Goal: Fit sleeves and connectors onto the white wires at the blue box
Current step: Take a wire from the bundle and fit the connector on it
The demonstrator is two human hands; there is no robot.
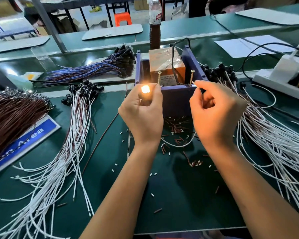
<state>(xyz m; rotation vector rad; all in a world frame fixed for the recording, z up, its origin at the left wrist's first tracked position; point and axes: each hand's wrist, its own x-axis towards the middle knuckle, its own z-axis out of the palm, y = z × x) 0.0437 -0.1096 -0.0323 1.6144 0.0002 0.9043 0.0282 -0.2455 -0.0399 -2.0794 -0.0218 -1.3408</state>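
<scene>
You're working two hands at the blue box [175,99], mid-desk, with two screws [159,77] standing on its front rim. White wires [72,145] are fanning along the desk's left edge. Your left hand [142,114] is gripping a glowing lamp [144,89] against the left screw; your right hand [214,111] is pinching one wire end [196,85] beside the right screw, fingers curled narrow.

A drink bottle [155,23] stands behind; an orange stool [122,18] beyond
</scene>
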